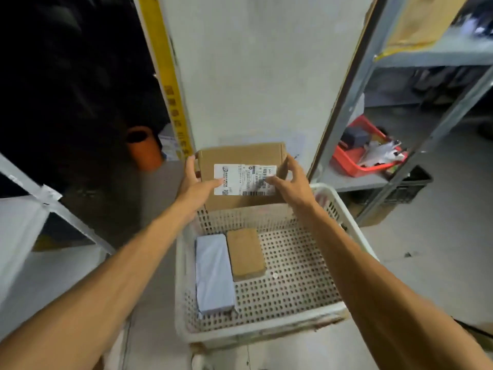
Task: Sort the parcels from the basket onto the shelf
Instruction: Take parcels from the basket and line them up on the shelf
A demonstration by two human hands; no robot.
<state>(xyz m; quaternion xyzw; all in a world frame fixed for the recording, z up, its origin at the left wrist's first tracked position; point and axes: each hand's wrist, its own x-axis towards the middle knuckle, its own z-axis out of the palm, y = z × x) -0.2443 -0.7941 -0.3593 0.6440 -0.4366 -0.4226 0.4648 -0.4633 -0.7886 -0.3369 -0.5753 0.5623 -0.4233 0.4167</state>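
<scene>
I hold a brown cardboard parcel [241, 156] with a white shipping label above the far end of the white perforated basket [293, 263]. My left hand [198, 182] grips its left edge, thumb on the label. My right hand [289, 180] grips its right edge, thumb also on the label. Inside the basket lie a pale blue-white wrapped parcel [213, 273] on the left and a small brown cardboard parcel [246, 253] beside it.
A grey metal shelf [416, 60] stands at the right, holding a red tray [354, 161] with a toy plane and a large padded envelope [424, 20] higher up. Another shelf frame [53, 198] is at the left. An orange tube [142, 148] stands on the floor behind.
</scene>
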